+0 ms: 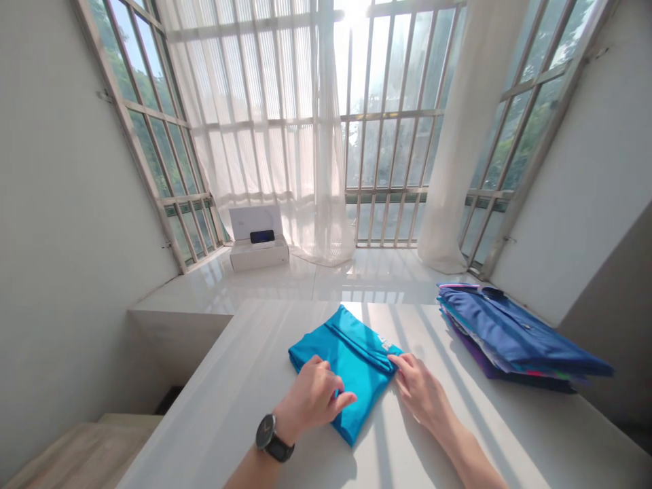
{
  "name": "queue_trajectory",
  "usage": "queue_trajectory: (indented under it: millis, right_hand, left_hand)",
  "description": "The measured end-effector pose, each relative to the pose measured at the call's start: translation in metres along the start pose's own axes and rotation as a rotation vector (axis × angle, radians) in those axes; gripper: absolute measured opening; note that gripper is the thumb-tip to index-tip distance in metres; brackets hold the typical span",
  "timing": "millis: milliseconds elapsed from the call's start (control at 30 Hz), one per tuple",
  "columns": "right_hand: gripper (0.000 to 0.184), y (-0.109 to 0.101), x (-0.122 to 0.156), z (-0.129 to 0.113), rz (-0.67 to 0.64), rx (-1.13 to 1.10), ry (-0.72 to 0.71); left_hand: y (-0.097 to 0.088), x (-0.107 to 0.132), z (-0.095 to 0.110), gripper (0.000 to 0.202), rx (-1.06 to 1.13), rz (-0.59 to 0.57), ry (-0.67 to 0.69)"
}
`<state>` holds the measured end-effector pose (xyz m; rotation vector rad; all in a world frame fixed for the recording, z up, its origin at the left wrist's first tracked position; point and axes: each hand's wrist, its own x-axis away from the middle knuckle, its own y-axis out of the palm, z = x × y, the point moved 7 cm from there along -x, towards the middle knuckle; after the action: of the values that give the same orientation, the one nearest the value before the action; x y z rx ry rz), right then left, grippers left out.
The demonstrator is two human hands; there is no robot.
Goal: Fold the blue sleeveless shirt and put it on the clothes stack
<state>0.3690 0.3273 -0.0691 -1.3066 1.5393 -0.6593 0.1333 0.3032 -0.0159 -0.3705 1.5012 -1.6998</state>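
Note:
A folded turquoise shirt (pixel 351 353) lies on the white table (pixel 234 394) in front of me. My left hand (pixel 313 397), with a black watch at the wrist, rests on the shirt's near left part, fingers stretched across the cloth. At the shirt's right corner my right hand (pixel 420 390) lies flat, its fingertips touching the folded edge. Neither hand grips anything.
A stack of folded clothes (pixel 514 339), dark blue on top, sits at the table's right side. Beyond the table a white box with a phone (pixel 259 248) stands on a glossy platform before barred windows and sheer curtains (pixel 326 170).

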Motion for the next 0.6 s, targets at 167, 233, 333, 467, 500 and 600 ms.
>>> queue_trajectory:
  millis: [167, 233, 333, 467, 500, 600]
  right_hand:
    - [0.057, 0.006, -0.006, 0.003, -0.12, -0.039, 0.065]
    - [0.062, 0.008, -0.008, 0.005, -0.101, -0.088, 0.075]
    - [0.062, 0.003, -0.007, 0.006, 0.01, -0.208, 0.047]
    - [0.044, -0.014, -0.001, -0.009, 0.102, -0.332, -0.131]
    - [0.039, -0.018, 0.001, -0.015, 0.102, -0.338, -0.174]
    - [0.03, -0.022, 0.007, -0.034, 0.058, -0.318, -0.272]
  left_hand:
    - [0.018, 0.003, 0.032, 0.021, 0.283, -0.113, 0.178]
    - [0.022, 0.006, 0.042, 0.028, 0.401, -0.171, 0.247]
    - [0.025, 0.009, 0.044, 0.054, 0.462, -0.196, 0.308]
    - [0.021, 0.008, 0.032, 0.048, 0.373, -0.166, 0.334]
    - [0.02, 0.007, 0.027, 0.039, 0.324, -0.156, 0.304]
    - [0.019, 0.003, 0.016, 0.022, 0.172, -0.123, 0.182]
